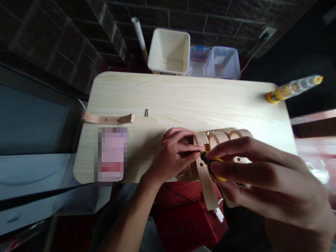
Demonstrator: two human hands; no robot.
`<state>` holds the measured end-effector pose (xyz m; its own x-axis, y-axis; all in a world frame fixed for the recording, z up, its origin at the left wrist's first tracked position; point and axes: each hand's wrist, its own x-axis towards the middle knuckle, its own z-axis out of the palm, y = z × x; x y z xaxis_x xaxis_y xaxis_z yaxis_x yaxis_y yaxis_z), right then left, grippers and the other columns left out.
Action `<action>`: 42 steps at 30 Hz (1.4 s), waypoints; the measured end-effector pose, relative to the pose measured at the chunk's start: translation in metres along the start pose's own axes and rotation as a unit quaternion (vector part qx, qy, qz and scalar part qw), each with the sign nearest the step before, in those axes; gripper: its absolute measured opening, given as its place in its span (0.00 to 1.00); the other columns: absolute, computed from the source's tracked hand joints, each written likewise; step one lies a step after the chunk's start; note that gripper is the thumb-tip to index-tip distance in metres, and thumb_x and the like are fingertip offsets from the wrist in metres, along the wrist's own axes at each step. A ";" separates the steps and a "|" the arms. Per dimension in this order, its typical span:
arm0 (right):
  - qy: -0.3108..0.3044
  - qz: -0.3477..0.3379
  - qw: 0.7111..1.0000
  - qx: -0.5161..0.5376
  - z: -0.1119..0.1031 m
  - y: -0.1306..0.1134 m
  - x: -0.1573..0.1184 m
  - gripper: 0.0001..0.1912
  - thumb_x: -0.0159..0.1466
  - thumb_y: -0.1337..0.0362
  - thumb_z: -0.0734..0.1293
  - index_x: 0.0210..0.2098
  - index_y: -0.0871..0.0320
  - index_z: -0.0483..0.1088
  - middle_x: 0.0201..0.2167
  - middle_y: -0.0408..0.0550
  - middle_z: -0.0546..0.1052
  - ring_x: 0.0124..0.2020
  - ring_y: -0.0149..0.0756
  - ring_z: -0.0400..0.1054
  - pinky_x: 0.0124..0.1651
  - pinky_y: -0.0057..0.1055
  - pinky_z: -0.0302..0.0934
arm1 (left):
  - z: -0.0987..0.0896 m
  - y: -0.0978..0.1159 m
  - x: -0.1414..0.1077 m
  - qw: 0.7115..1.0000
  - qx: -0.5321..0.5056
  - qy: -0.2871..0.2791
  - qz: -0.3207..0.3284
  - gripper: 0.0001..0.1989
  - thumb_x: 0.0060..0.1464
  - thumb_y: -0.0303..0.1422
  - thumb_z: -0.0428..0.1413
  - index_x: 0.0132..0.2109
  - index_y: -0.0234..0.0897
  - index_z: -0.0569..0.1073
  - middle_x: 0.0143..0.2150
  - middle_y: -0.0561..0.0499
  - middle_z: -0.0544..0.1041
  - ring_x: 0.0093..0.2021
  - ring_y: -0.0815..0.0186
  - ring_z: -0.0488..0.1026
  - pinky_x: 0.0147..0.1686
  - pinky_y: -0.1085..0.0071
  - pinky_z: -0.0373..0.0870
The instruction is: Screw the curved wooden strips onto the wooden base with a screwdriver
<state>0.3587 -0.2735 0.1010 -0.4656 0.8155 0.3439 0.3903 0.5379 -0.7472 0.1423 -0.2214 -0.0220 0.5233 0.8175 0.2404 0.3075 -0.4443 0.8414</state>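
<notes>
Wooden assembly (217, 137): at the table's (183, 98) near edge, between our hands, three curved pieces side by side.
Right hand (258, 171): we grip the screwdriver (219, 170), its tip end by the nearest curved strip (209, 187).
Left hand (173, 150): our fingertips meet at that tip; whether they pinch a screw, we cannot tell.
Fastening: seemingly under way; one dark hole shows in the strip, and our right hand hides much of the other pieces.
Left over: small screws (146, 113) and a separate curved piece (108, 119) with two holes, apparently unattached.
</notes>
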 end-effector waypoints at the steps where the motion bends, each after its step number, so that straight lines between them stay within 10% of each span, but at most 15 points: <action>1: -0.005 -0.001 1.000 0.000 0.000 -0.001 0.000 0.13 0.68 0.70 0.74 0.52 0.59 0.79 0.52 0.53 0.82 0.50 0.38 0.81 0.52 0.32 0.80 | 0.000 0.000 0.000 1.000 -0.003 0.003 0.002 0.07 0.65 0.36 0.64 0.46 0.48 0.89 0.55 0.46 0.83 0.60 0.53 0.74 0.65 0.49 0.72; 29: -0.026 -0.010 1.000 0.001 -0.004 -0.001 0.001 0.17 0.66 0.74 0.73 0.54 0.58 0.77 0.57 0.55 0.82 0.55 0.42 0.81 0.52 0.34 0.81 | 0.000 0.002 0.000 1.000 -0.010 0.010 -0.005 0.08 0.66 0.35 0.63 0.44 0.46 0.89 0.55 0.46 0.83 0.60 0.53 0.75 0.64 0.49 0.73; 37: 0.011 -0.014 1.000 0.002 0.001 0.004 0.002 0.15 0.64 0.71 0.76 0.50 0.56 0.80 0.47 0.54 0.83 0.44 0.45 0.83 0.38 0.36 0.82 | 0.000 0.000 -0.001 1.000 0.002 0.001 -0.007 0.08 0.64 0.35 0.65 0.46 0.49 0.89 0.56 0.47 0.83 0.60 0.53 0.74 0.65 0.50 0.72; 42: -0.002 -0.013 1.000 0.016 0.001 0.003 0.003 0.17 0.64 0.75 0.75 0.52 0.60 0.77 0.54 0.55 0.82 0.52 0.41 0.81 0.54 0.35 0.81 | 0.001 0.000 -0.001 1.000 -0.007 0.007 -0.002 0.08 0.66 0.35 0.63 0.43 0.46 0.89 0.55 0.46 0.83 0.60 0.53 0.75 0.65 0.50 0.72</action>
<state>0.3575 -0.2692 0.0992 -0.4789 0.8005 0.3604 0.3524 0.5513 -0.7562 0.1426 -0.2223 -0.0225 0.5104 0.8244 0.2447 0.2974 -0.4362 0.8493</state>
